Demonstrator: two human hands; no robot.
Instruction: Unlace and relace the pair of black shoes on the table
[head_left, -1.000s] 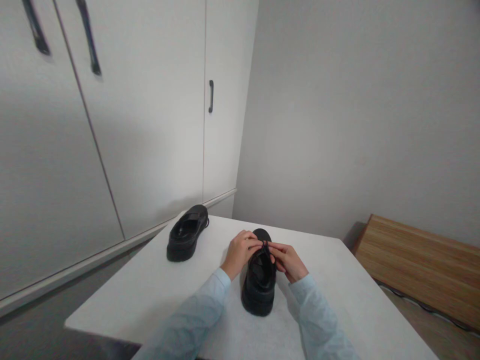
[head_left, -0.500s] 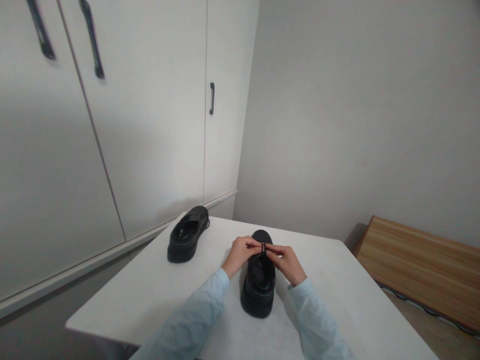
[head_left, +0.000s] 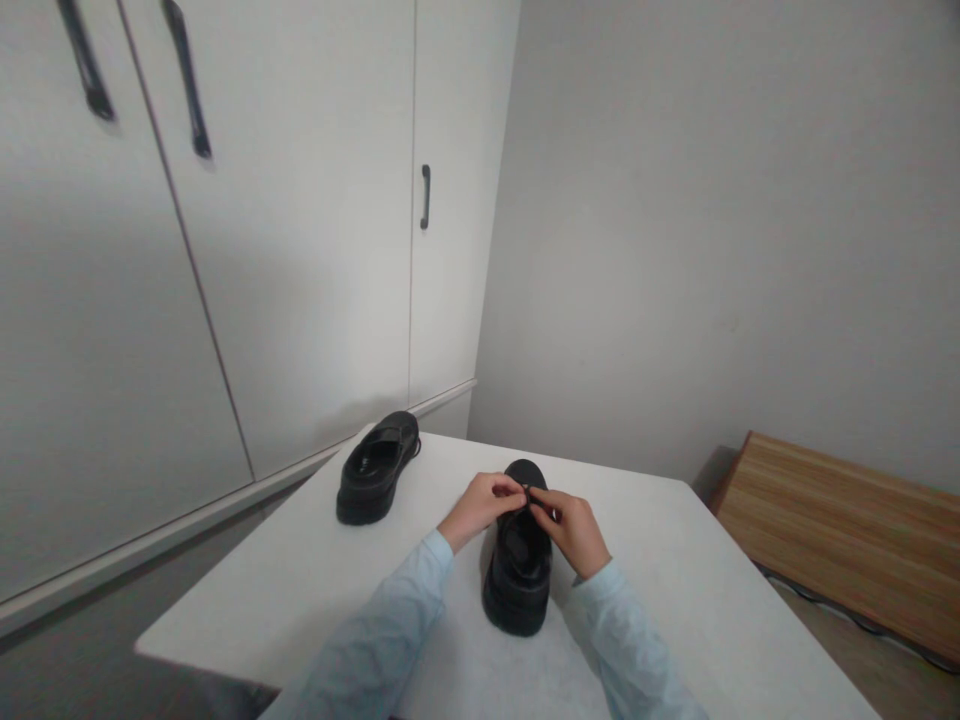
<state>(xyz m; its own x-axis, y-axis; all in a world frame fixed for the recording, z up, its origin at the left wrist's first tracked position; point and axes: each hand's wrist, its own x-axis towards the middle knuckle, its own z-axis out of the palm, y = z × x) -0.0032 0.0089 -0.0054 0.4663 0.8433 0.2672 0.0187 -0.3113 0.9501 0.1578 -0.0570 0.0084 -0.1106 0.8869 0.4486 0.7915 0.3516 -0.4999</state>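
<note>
White desk, seen from your seat, with your pale blue sleeves entering from the lower edge. Between them stands the near shoe, black and upright on its sole, heel towards you and toe pointing away. Your left hand and right hand meet over its front, at the lace.

Most recent change: your right fingertips have drawn in against the left ones, and less of the lace shows between them than a moment earlier. This suggests, as a judgement, that the work has tightened to one small spot on the lace. Your left thumb and forefinger are together, apparently clamped on the lace; your right thumb and forefinger lie at it, but you cannot tell whether they grip.

Compared with the earlier view, your left hand is nearly unaltered and the near shoe keeps its place. Farther off, the far shoe likewise rests unmoved near the desk's back left corner, well apart from your hands. Beyond stand a wooden board, a white cupboard and a grey wall.
</note>
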